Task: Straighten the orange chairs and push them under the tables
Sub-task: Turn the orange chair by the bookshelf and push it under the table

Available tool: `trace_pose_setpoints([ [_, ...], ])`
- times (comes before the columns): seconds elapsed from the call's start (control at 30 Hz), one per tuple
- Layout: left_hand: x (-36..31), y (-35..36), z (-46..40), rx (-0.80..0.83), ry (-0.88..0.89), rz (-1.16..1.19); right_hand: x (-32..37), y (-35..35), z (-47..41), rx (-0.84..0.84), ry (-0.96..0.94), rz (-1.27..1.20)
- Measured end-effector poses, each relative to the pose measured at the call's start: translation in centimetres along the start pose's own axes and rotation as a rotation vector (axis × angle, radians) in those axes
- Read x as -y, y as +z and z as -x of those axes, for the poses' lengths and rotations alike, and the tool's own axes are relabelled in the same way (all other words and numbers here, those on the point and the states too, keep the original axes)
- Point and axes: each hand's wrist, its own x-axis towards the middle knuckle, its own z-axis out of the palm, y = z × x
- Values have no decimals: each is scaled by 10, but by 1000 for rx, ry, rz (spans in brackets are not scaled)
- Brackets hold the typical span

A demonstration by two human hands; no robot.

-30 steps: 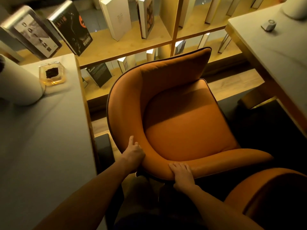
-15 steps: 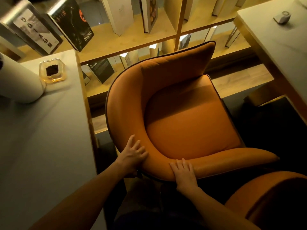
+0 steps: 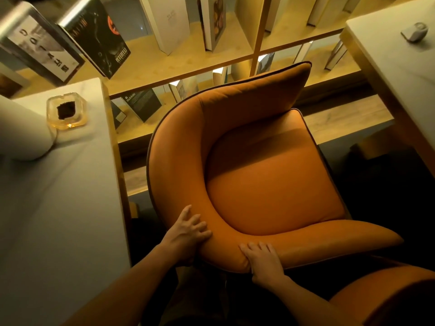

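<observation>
An orange upholstered chair (image 3: 266, 184) with a curved backrest stands below me between two tables, its open seat front turned to the right. My left hand (image 3: 188, 229) grips the backrest's near left curve, fingers over the top. My right hand (image 3: 263, 260) presses on the backrest's near rim, thumb hooked under the edge. A second orange chair (image 3: 386, 300) shows only its rounded back at the bottom right. The white table (image 3: 58, 208) lies to the left, and another white table (image 3: 395, 67) stands at the upper right.
A glass ashtray (image 3: 67, 111) and a white cylinder (image 3: 21, 135) rest on the left table. A small grey device (image 3: 415, 31) sits on the right table. A lit wooden bookshelf (image 3: 211, 67) with standing books runs behind the chair. The floor under the chairs is dark.
My left hand has slid from the outer side of the backrest up over its top edge. The chair has turned slightly and sits a little farther right in view.
</observation>
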Motion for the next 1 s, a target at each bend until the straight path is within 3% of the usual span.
trace_pose_setpoints([
  [1.0,50,-57,-74,-120,6,69,-64,-84,-57,-31,-5,65],
])
